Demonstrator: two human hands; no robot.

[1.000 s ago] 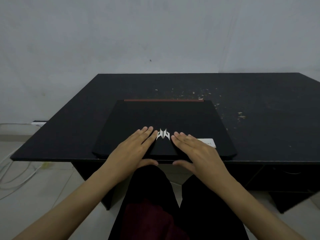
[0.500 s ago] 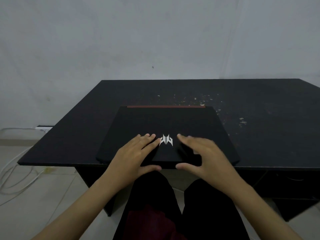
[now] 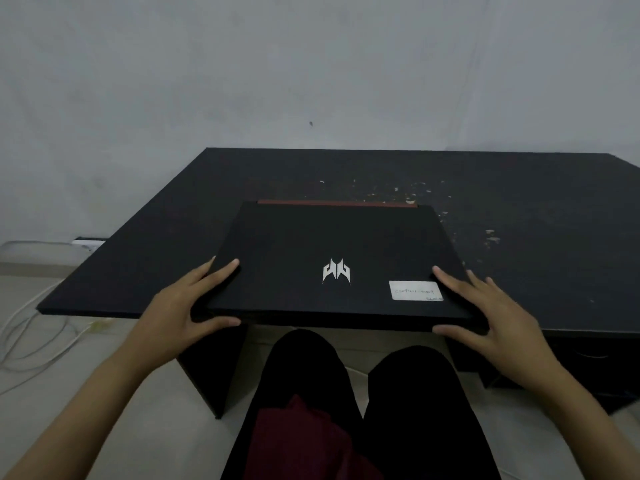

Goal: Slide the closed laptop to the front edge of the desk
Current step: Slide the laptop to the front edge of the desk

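A closed black laptop [image 3: 332,244] with a silver logo, a red strip along its rear edge and a white label at its near right corner lies flat on the black desk [image 3: 519,209]. Its front edge sits at the desk's front edge. My left hand [image 3: 180,313] clasps the near left corner, fingers on the lid and thumb under the front edge. My right hand [image 3: 485,317] clasps the near right corner the same way, fingers spread beside the label.
Pale flecks are scattered over the desk behind and right of the laptop. A grey wall stands close behind. White cables [image 3: 31,337] and a power strip [image 3: 88,242] lie on the floor at the left. My legs in dark trousers are below the desk edge.
Both hands have moved apart from the lid's middle, beside the logo, out to the laptop's two near corners. The white label is now uncovered. The laptop stays at the front edge.
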